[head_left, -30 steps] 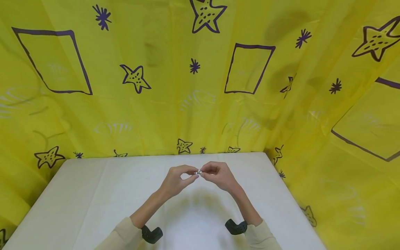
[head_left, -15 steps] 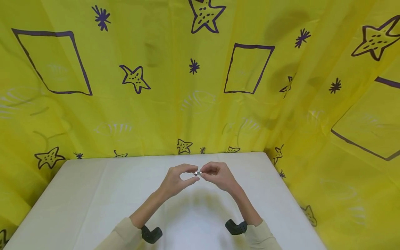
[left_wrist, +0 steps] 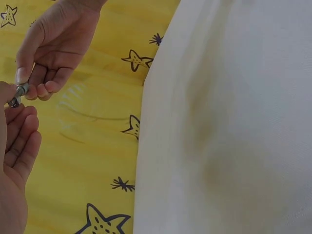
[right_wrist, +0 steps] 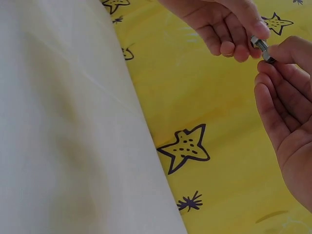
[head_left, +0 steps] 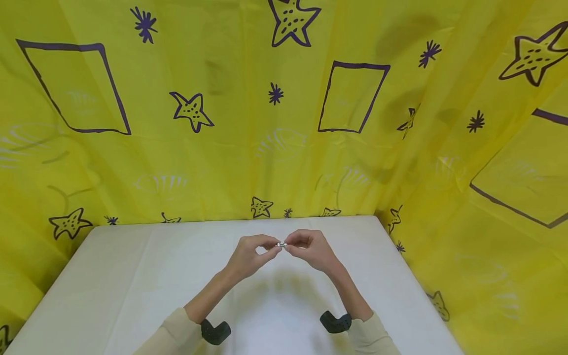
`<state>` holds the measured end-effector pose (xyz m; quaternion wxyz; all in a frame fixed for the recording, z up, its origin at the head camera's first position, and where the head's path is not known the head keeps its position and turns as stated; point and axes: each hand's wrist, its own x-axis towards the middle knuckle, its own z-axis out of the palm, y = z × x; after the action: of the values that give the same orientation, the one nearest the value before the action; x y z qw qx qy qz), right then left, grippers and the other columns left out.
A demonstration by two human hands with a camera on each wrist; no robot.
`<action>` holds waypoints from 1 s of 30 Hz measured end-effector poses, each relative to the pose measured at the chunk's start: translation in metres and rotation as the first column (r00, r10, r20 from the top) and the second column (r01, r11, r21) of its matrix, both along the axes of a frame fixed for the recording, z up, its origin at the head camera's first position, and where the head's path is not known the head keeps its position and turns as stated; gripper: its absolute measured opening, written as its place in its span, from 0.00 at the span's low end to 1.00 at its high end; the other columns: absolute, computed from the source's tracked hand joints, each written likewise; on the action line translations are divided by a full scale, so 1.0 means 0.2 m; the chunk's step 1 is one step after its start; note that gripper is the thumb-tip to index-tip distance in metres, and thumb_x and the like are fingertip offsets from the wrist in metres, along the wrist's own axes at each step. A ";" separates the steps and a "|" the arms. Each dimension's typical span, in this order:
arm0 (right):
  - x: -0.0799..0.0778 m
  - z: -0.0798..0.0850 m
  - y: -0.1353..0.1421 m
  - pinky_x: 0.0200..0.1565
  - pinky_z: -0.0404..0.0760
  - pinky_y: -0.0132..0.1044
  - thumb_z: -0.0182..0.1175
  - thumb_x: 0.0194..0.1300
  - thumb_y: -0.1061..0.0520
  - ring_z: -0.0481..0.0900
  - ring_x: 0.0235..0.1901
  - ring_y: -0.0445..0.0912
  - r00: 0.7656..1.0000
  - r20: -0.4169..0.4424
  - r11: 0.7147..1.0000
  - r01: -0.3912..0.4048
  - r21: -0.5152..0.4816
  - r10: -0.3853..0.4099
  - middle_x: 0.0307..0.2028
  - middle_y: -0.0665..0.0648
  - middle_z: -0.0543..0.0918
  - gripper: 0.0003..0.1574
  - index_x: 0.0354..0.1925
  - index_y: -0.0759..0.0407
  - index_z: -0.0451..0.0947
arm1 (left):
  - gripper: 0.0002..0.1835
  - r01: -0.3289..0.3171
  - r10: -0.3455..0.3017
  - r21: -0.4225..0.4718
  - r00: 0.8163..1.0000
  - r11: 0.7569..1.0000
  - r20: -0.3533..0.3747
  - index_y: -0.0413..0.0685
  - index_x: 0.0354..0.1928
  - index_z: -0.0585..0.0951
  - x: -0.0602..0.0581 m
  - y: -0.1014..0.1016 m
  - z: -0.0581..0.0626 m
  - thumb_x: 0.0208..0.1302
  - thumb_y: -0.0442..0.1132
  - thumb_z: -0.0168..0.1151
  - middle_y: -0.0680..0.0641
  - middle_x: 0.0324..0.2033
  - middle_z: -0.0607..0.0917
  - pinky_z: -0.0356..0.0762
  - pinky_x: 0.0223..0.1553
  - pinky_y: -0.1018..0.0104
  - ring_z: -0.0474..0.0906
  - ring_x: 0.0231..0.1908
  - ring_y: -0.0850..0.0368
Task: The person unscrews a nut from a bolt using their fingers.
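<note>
Bolt: the small metal bolt (right_wrist: 263, 46) is off the table (head_left: 177, 281), crosswise between both hands' fingertips; bare thread shows between its two hex ends, though which is head and which is nut is hard to tell.
Turning the hex end: this looks like threading work; best done by steadying one end and rolling the other in short twists, both on one axis.
Grip pressure: a light pinch on the flats should suffice; squeezing or tilting could bind the thread.
Regrip: safest one hand at a time, since a slip would drop the bolt.
Left hand (head_left: 246, 254): thumb and forefinger close on one hex end, the other fingers loosely bent.
Right hand (head_left: 313, 250): thumb and forefinger pinch the opposite end, the remaining fingers relaxed.
Forearms: slanting inward from both sides, fingertips meeting over the table's far half.
</note>
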<state>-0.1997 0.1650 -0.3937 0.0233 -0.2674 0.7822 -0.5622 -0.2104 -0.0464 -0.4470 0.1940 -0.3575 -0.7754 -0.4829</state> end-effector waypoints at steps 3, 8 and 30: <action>0.00 0.00 0.00 0.42 0.84 0.33 0.63 0.64 0.72 0.82 0.35 0.45 1.000 0.004 1.000 -0.004 0.001 0.004 0.36 0.62 0.85 0.05 0.39 0.73 0.83 | 0.04 -0.007 0.007 -0.007 1.000 1.000 0.021 0.41 0.39 0.88 0.00 0.00 0.00 0.64 0.32 0.68 0.49 0.34 0.89 0.85 0.35 0.63 0.84 0.34 0.59; 0.00 0.00 0.00 0.42 0.84 0.32 0.63 0.63 0.72 0.82 0.35 0.45 1.000 0.002 1.000 -0.011 -0.004 0.011 0.36 0.63 0.85 0.06 0.39 0.73 0.83 | 0.09 -0.011 0.011 0.004 0.999 1.000 0.036 0.38 0.43 0.88 0.00 -0.01 0.00 0.62 0.33 0.70 0.47 0.39 0.89 0.85 0.41 0.63 0.85 0.38 0.56; 0.02 0.00 0.00 0.42 0.83 0.32 0.62 0.64 0.71 0.81 0.36 0.46 1.000 -0.001 1.000 -0.004 0.021 0.004 0.36 0.62 0.85 0.06 0.40 0.72 0.83 | 0.05 -0.011 0.012 -0.008 0.999 1.000 0.047 0.40 0.40 0.88 0.02 0.01 0.02 0.65 0.32 0.67 0.48 0.35 0.90 0.85 0.39 0.66 0.86 0.35 0.59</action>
<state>-0.1954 0.1651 -0.3945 0.0269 -0.2690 0.7877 -0.5536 -0.2056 -0.0454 -0.4433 0.1771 -0.3422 -0.7836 -0.4873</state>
